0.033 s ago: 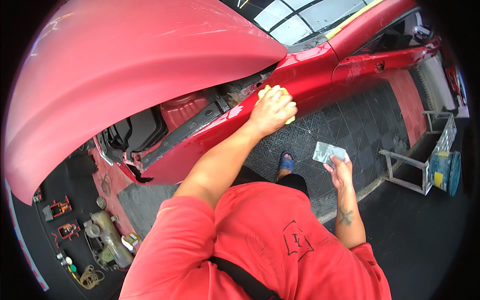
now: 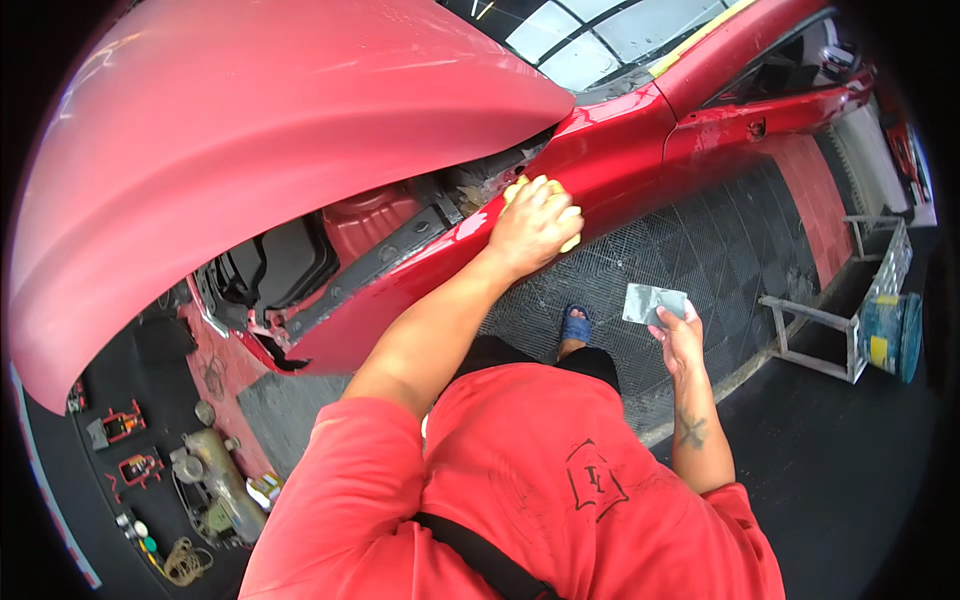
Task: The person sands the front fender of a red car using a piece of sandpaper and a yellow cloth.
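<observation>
Red fender (image 2: 606, 150) above dark tiles (image 2: 650, 262)

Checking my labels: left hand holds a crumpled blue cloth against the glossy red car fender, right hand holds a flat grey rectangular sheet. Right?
Cloth colour is wrong: the head view shows a crumpled yellow cloth, not blue. The rest stands: the left hand holds it against the glossy red car fender, and the right hand holds the flat grey rectangular sheet.
</observation>
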`<act>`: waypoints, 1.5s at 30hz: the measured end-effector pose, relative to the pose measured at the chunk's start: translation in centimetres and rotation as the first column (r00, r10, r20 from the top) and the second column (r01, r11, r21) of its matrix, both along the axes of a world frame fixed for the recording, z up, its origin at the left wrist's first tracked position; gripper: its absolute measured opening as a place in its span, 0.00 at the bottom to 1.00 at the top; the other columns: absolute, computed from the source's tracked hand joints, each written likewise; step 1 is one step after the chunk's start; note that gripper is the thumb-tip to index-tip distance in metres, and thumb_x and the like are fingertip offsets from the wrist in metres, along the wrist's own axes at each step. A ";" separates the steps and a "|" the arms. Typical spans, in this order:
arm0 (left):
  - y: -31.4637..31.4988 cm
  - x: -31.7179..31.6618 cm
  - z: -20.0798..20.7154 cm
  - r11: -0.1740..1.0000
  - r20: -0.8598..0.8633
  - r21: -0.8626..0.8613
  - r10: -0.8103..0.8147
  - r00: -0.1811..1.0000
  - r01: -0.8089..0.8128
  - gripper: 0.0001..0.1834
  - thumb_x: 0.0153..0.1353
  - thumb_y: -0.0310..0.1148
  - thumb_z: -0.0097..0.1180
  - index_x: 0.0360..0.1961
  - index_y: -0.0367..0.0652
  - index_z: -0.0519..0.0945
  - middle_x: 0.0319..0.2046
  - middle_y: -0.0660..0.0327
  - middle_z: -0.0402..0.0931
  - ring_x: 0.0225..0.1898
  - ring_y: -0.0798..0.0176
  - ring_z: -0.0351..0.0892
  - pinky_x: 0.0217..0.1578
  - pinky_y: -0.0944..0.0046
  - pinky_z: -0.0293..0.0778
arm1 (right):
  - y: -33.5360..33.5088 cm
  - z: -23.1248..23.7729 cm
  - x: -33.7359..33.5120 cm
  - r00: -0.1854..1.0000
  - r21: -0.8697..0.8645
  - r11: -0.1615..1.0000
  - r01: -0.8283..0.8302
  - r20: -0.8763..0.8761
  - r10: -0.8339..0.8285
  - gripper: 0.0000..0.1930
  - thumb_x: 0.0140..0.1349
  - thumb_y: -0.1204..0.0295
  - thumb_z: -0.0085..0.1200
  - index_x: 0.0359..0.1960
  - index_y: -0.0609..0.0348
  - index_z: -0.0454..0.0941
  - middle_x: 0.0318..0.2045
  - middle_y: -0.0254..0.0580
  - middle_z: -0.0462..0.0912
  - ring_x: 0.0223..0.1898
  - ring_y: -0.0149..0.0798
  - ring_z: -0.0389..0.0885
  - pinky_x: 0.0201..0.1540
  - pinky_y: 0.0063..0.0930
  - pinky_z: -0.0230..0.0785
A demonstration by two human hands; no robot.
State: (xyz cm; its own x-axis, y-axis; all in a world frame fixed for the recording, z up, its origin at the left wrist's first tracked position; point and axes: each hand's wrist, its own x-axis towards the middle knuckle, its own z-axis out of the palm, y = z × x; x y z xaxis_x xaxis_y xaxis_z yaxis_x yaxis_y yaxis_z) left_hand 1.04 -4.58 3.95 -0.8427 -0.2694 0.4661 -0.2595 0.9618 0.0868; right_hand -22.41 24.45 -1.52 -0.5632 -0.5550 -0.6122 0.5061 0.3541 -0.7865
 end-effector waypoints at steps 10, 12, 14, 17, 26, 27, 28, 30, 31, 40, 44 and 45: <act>-0.8 25.0 -0.1 0.943 0.056 -0.071 -0.321 0.945 0.325 0.09 0.55 0.36 0.67 0.38 0.53 0.84 0.45 0.58 0.84 0.48 0.52 0.84 0.49 0.48 0.81 | -9.5 3.4 20.2 0.990 -0.229 0.963 0.140 0.018 -0.139 0.19 0.68 0.87 0.48 0.59 0.66 0.74 0.55 0.48 0.82 0.55 0.44 0.85 0.58 0.46 0.88; -1.0 28.4 0.1 0.920 0.088 -0.045 -0.385 0.919 0.390 0.09 0.55 0.36 0.66 0.38 0.53 0.83 0.45 0.58 0.84 0.47 0.52 0.83 0.48 0.49 0.81 | -12.3 2.9 23.5 0.967 -0.288 0.930 0.228 -0.047 -0.251 0.21 0.68 0.87 0.46 0.63 0.68 0.72 0.58 0.51 0.80 0.58 0.47 0.84 0.65 0.46 0.84; -1.4 32.0 0.0 0.896 0.129 -0.009 -0.439 0.889 0.444 0.09 0.55 0.36 0.66 0.38 0.53 0.83 0.45 0.58 0.84 0.47 0.52 0.83 0.47 0.50 0.81 | -15.7 4.7 27.9 0.793 -0.256 0.960 0.113 -0.559 -0.242 0.28 0.68 0.87 0.44 0.72 0.67 0.68 0.64 0.58 0.79 0.69 0.53 0.79 0.76 0.47 0.73; -2.0 35.6 -0.3 0.860 0.154 0.068 -0.510 0.846 0.506 0.17 0.57 0.33 0.68 0.49 0.54 0.84 0.49 0.56 0.83 0.51 0.49 0.84 0.51 0.48 0.81 | -18.7 5.2 30.9 0.353 0.057 0.997 -0.056 -0.933 0.073 0.36 0.69 0.86 0.43 0.81 0.58 0.62 0.79 0.58 0.65 0.80 0.56 0.64 0.81 0.45 0.63; -3.2 39.4 -1.1 0.881 0.199 -0.024 -0.459 0.866 0.473 0.22 0.65 0.38 0.63 0.60 0.61 0.82 0.61 0.57 0.83 0.67 0.51 0.80 0.73 0.37 0.67 | -18.7 4.9 42.4 -0.242 0.635 0.773 -0.012 -0.752 0.613 0.38 0.72 0.69 0.49 0.84 0.59 0.60 0.85 0.47 0.60 0.82 0.58 0.62 0.75 0.59 0.65; -3.1 39.4 -1.1 0.889 0.191 -0.009 -0.448 0.873 0.458 0.22 0.64 0.39 0.64 0.60 0.61 0.82 0.61 0.58 0.83 0.67 0.51 0.80 0.74 0.36 0.65 | -18.4 4.9 43.0 -0.259 0.646 0.763 -0.030 -0.742 0.618 0.37 0.72 0.69 0.49 0.84 0.58 0.61 0.85 0.46 0.60 0.82 0.58 0.63 0.73 0.59 0.66; -3.1 39.4 -1.1 0.897 0.184 0.007 -0.436 0.881 0.442 0.22 0.64 0.39 0.64 0.60 0.61 0.82 0.60 0.58 0.83 0.68 0.52 0.80 0.75 0.34 0.64 | -18.5 4.7 42.3 -0.277 0.642 0.766 0.022 -0.732 0.622 0.37 0.72 0.69 0.49 0.84 0.58 0.61 0.85 0.46 0.60 0.82 0.58 0.64 0.73 0.59 0.67; -3.2 39.0 -1.2 0.889 0.164 -0.006 -0.452 0.877 0.459 0.21 0.62 0.40 0.66 0.58 0.59 0.83 0.59 0.57 0.84 0.67 0.50 0.80 0.72 0.36 0.68 | -19.0 4.2 38.5 -0.312 0.631 0.767 0.120 -0.709 0.632 0.37 0.72 0.69 0.49 0.84 0.57 0.62 0.85 0.46 0.60 0.81 0.57 0.64 0.71 0.59 0.68; -3.3 38.8 -1.3 0.885 0.159 -0.011 -0.458 0.875 0.466 0.22 0.62 0.40 0.67 0.58 0.59 0.83 0.58 0.57 0.84 0.66 0.50 0.80 0.72 0.37 0.69 | -19.5 5.0 36.6 -0.248 0.599 0.786 0.151 -0.747 0.617 0.37 0.70 0.70 0.50 0.83 0.57 0.62 0.85 0.46 0.61 0.81 0.57 0.65 0.70 0.58 0.69; -3.2 38.8 -1.1 0.883 0.102 0.012 -0.467 0.878 0.468 0.28 0.50 0.37 0.76 0.56 0.57 0.85 0.57 0.57 0.83 0.65 0.49 0.80 0.70 0.38 0.71 | -18.6 4.9 44.1 -0.341 0.637 0.771 0.011 -0.722 0.602 0.37 0.71 0.70 0.51 0.83 0.60 0.63 0.85 0.48 0.60 0.82 0.59 0.64 0.72 0.59 0.69; -3.3 38.4 -1.2 0.877 0.071 -0.012 -0.479 0.875 0.480 0.26 0.51 0.37 0.75 0.55 0.57 0.85 0.55 0.57 0.83 0.63 0.49 0.81 0.70 0.38 0.72 | -20.2 5.9 40.9 -0.250 0.607 0.784 0.128 -0.746 0.618 0.37 0.71 0.69 0.52 0.83 0.61 0.63 0.84 0.48 0.63 0.81 0.56 0.66 0.71 0.58 0.69; -3.3 38.4 -1.2 0.878 0.091 0.003 -0.477 0.874 0.478 0.25 0.51 0.37 0.74 0.53 0.56 0.86 0.55 0.58 0.83 0.62 0.49 0.82 0.69 0.38 0.73 | -20.2 5.7 43.0 -0.300 0.646 0.757 0.098 -0.707 0.641 0.37 0.71 0.68 0.51 0.82 0.62 0.63 0.84 0.48 0.63 0.81 0.58 0.65 0.71 0.59 0.68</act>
